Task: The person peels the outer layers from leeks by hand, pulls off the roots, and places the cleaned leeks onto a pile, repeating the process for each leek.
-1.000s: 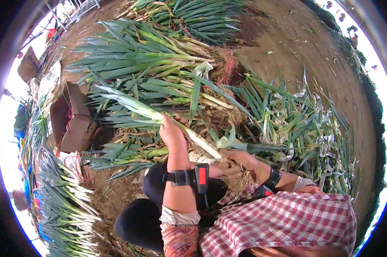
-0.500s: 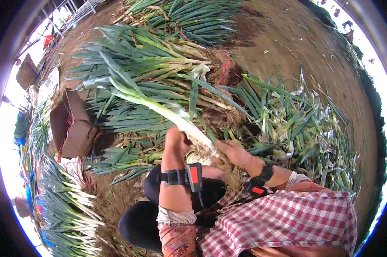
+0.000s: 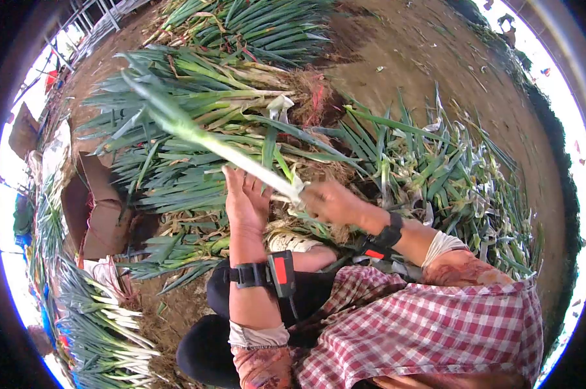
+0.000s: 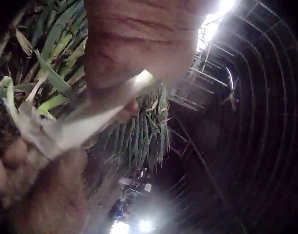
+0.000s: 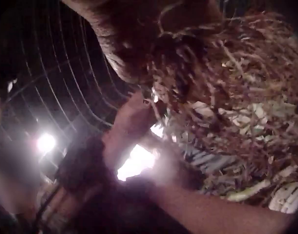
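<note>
A long green onion slants across the middle of the head view, its green leaves blurred at upper left and its white stem running down to the right. My right hand grips it at the root end. My left hand is just below the stem, fingers extended and not wrapped round it. In the left wrist view the white stem passes in front of the left hand, and the right hand holds its lower end. Brown stringy roots hang beside the right hand in the right wrist view.
Bundles of untrimmed green onions lie ahead, with red ties. A heap of stripped leaves is at right. Cleaned white-stemmed onions lie in a row at lower left, near an open cardboard box. Bare soil stretches beyond.
My left hand first held the stem, then slid down towards the root end, and is now off it with fingers extended. My right hand has moved up and left, with the onion.
</note>
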`<state>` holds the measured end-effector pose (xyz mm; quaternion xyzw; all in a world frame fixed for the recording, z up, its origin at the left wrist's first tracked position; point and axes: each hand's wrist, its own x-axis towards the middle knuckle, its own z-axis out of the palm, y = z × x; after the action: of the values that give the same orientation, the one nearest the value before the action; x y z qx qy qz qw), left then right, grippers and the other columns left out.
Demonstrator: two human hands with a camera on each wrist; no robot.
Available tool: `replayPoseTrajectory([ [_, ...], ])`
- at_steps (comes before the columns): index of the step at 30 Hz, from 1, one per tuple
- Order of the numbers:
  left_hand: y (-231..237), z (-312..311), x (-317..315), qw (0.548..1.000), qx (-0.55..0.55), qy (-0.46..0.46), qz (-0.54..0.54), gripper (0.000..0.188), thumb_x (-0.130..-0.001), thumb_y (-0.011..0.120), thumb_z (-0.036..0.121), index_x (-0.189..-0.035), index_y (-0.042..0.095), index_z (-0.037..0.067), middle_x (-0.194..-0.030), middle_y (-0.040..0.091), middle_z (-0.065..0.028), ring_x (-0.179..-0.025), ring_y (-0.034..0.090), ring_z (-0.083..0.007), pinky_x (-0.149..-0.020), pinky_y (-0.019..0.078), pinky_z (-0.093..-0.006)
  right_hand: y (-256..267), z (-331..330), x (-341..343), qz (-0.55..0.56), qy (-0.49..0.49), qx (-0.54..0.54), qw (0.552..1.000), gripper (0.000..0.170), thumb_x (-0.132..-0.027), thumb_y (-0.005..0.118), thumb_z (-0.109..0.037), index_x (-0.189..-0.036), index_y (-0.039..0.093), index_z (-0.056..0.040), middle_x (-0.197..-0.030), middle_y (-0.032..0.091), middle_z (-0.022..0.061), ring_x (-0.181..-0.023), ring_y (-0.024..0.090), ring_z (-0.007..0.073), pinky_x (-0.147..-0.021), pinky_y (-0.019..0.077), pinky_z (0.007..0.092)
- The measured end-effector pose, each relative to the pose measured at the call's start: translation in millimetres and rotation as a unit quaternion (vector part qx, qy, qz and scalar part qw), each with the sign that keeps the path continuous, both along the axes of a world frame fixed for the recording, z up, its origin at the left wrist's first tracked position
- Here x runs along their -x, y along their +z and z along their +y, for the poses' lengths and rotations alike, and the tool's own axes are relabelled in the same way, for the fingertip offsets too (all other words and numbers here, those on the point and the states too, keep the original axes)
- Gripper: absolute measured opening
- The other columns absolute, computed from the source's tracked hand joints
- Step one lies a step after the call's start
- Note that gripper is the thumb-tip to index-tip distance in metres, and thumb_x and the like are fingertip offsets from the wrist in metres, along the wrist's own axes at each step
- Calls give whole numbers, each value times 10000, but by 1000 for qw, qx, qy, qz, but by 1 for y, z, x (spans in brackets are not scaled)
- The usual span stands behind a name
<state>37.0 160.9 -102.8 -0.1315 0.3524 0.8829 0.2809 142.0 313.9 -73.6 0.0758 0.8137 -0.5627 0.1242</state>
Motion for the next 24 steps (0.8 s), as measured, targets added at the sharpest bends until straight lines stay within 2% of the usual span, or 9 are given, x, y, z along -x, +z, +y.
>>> replayPoseTrajectory([
  [3, -8, 17, -3, 990, 48, 122, -57, 300, -860, 443, 392, -781, 414, 104, -606, 405, -2, -508, 411, -147, -466, 379, -294, -26, -16, -7, 144, -20, -188, 971, 273, -827, 481, -286, -825, 547, -22, -734, 549, 158, -677, 544, 310, -621, 440, 388],
  [7, -8, 10, 0, 985, 45, 142, -83, 291, -862, 440, 384, -769, 424, 109, -592, 377, 16, -473, 338, -96, -425, 322, -245, -31, 1, 23, 369, -18, -280, 886, 415, -823, 468, -329, -1066, 414, 4, -1072, 489, 184, -904, 512, 332, -756, 423, 400],
  [8, -8, 9, 1, 986, 47, 138, -82, 291, -862, 440, 384, -769, 424, 109, -592, 377, 16, -473, 338, -96, -425, 322, -245, -29, -2, 27, 368, -22, -280, 886, 415, -823, 468, -329, -1066, 414, 4, -1072, 489, 184, -904, 512, 332, -756, 423, 400],
  [9, -8, 7, 2, 987, 35, 133, -80, 291, -860, 441, 389, -773, 426, 112, -593, 368, 19, -470, 328, -96, -422, 316, -245, -25, -7, 32, 171, 7, -37, 985, 415, -842, 418, -333, -1094, 407, -4, -1062, 498, 186, -913, 511, 333, -790, 405, 400],
  [10, -9, 5, 3, 988, 23, 130, -77, 290, -858, 443, 393, -776, 428, 115, -593, 358, 22, -467, 318, -96, -419, 310, -246, -22, -11, 37, -42, 38, 211, 976, 420, -861, 369, -338, -1123, 401, -11, -1051, 508, 189, -922, 509, 335, -825, 387, 400],
  [11, 1, 8, 0, 984, 26, 145, -95, 288, -857, 443, 394, -783, 430, 116, -597, 347, 23, -464, 302, -98, -413, 294, -244, -38, -10, 45, -12, 184, 30, 982, 432, -890, 277, -326, -1192, 370, -31, -1028, 520, 202, -924, 510, 327, -851, 368, 389],
  [17, -6, -16, 0, 973, 63, 210, -78, 218, -851, 446, 332, -817, 402, 121, -586, 340, 17, -447, 297, -109, -401, 263, -251, -27, -8, -21, -81, 144, -32, 986, 341, -879, 327, -262, -1171, 416, -108, -887, 572, 197, -805, 542, 336, -751, 397, 397],
  [19, 1, -2, -9, 961, 138, 223, -90, 175, -830, 444, 279, -814, 372, 121, -581, 347, 6, -429, 301, -114, -389, 271, -272, -72, 27, -73, 114, 178, -254, 944, 302, -871, 357, -256, -1072, 496, -78, -778, 549, 218, -701, 523, 366, -636, 398, 427],
  [24, -1, 19, -6, 960, 166, 220, -52, 208, -842, 445, 273, -808, 364, 84, -570, 358, -13, -417, 319, -122, -369, 290, -284, -46, 46, -119, 120, 115, -228, 959, 257, -855, 385, -228, -962, 547, -59, -719, 518, 223, -621, 504, 374, -549, 377, 435],
])
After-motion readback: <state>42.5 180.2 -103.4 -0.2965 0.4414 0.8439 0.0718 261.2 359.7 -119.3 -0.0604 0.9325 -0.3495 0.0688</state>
